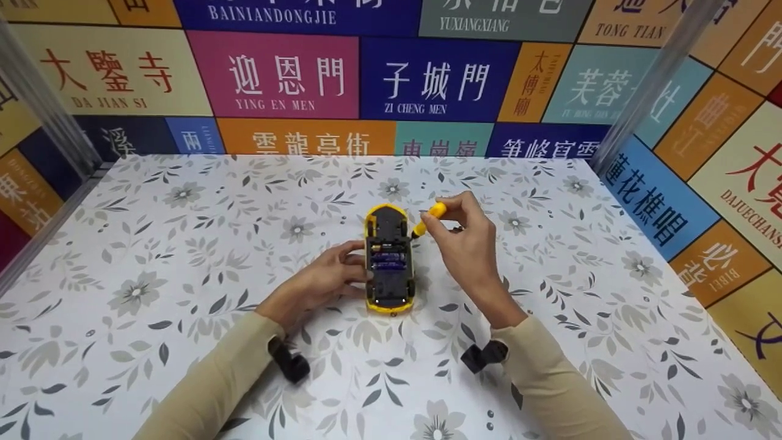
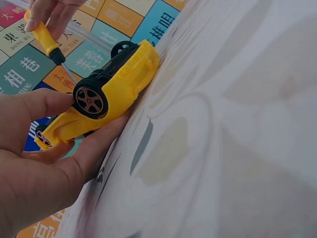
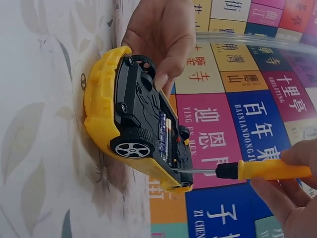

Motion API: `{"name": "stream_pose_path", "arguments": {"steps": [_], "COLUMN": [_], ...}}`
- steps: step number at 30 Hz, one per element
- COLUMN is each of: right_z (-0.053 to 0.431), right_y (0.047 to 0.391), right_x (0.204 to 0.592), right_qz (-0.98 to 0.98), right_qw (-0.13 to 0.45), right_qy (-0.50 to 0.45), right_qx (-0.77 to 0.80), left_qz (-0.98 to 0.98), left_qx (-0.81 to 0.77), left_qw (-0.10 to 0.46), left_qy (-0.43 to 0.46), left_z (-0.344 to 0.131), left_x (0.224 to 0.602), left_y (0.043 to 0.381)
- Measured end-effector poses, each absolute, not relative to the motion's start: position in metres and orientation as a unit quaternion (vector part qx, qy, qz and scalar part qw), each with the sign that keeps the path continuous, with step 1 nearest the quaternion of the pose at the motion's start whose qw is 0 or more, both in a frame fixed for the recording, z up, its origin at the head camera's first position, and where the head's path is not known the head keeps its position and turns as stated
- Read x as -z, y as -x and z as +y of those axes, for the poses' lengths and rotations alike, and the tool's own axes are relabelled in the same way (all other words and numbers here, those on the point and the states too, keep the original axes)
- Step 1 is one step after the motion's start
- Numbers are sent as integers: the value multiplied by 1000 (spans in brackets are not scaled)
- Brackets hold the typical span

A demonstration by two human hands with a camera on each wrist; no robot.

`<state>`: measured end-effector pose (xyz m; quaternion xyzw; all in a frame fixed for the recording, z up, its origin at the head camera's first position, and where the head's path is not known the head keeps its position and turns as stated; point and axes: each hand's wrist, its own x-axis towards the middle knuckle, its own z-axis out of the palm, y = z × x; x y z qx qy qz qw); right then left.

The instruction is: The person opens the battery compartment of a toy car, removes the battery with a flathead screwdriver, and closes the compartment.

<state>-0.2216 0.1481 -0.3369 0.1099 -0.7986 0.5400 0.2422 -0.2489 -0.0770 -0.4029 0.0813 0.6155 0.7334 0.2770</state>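
A yellow toy car point(image 1: 389, 292) lies upside down on the table, its black underside and wheels facing up. Purple batteries point(image 1: 389, 261) show in the uncovered bay in its middle. My left hand point(image 1: 324, 278) grips the car along its left side; in the left wrist view, fingers touch a wheel point(image 2: 90, 100) and the yellow body. With its fingertips my right hand point(image 1: 467, 244) pinches the yellow handle of a screwdriver point(image 3: 267, 169). The metal shaft point(image 3: 195, 171) reaches the car's underside beside the battery bay. Whether the tip touches anything there, I cannot tell.
A white tablecloth point(image 1: 183, 244) with grey flowers and leaves lies under the car. Panels with Chinese lettering point(image 1: 275, 76) stand behind the table and at both sides. A dark wrist camera point(image 1: 290, 360) sits at the left cuff, another camera point(image 1: 484, 356) at the right.
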Motion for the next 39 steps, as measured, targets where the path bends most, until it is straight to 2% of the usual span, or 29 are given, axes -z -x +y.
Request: {"name": "stream_pose_path", "arguments": {"steps": [8, 19, 29, 32, 39], "right_z": [153, 165, 171, 168, 150], "right_y": [230, 240, 247, 244, 227], "right_x": [342, 342, 347, 349, 347], "right_qz": [-730, -677, -655, -672, -759], "right_qw": [197, 163, 149, 168, 244], "right_qy": [-62, 43, 86, 61, -61], "right_qx": [-651, -717, -736, -719, -601], "left_qz": [625, 626, 632, 634, 623], "left_qx": [-722, -721, -718, -717, -727], "left_qw": [285, 289, 283, 281, 280], "left_qy": [-82, -73, -75, -74, -69], "left_z": [-77, -78, -78, -77, -75], "left_x": [404, 402, 403, 402, 402], "left_y": [250, 250, 251, 249, 250]}}
